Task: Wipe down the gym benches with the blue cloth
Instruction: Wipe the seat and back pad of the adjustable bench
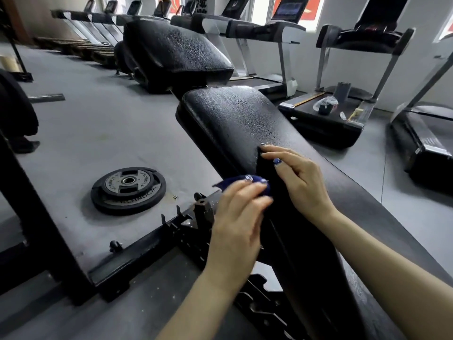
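Two hands were seen working at the left edge of the black bench pad [245,123]. The blue cloth [241,180] was bunched up under the left hand [236,217], its fingers curled round it and pressing it against the pad's side edge, one corner of the cloth sticking out to the left. The right hand [297,179] was laid on the pad just beside it, fingers bent, with a dark flap at the edge seemingly pinched, though that couldn't be told for sure. Plenty of pad was left bare past the hands, wet-looking beads scattered on it. A second bench [176,50] was parked further off. On the grey floor [98,119] to the left, a weight plate [128,190] was lying flat, well apart from the bench frame [152,244]. Treadmills [326,111] were lined up on the right.
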`<control>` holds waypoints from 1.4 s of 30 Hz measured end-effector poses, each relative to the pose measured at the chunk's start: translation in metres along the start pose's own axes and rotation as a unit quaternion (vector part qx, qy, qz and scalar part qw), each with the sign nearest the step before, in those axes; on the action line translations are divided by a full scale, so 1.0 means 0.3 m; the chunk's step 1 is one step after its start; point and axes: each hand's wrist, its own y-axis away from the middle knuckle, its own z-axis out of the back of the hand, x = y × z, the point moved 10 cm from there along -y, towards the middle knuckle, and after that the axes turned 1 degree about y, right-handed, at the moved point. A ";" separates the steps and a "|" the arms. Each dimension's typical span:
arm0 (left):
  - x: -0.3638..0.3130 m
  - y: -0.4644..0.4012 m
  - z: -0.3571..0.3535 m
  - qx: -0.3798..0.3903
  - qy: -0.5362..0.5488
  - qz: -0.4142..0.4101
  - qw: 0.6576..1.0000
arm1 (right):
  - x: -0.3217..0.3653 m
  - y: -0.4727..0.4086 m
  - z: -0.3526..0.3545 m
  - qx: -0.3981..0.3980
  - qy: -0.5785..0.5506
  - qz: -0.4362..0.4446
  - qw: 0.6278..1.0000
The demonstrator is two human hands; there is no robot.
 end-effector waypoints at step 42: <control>0.356 -0.334 0.226 -0.152 -0.025 0.165 0.974 | 0.107 -0.504 -0.283 0.108 0.063 0.122 0.985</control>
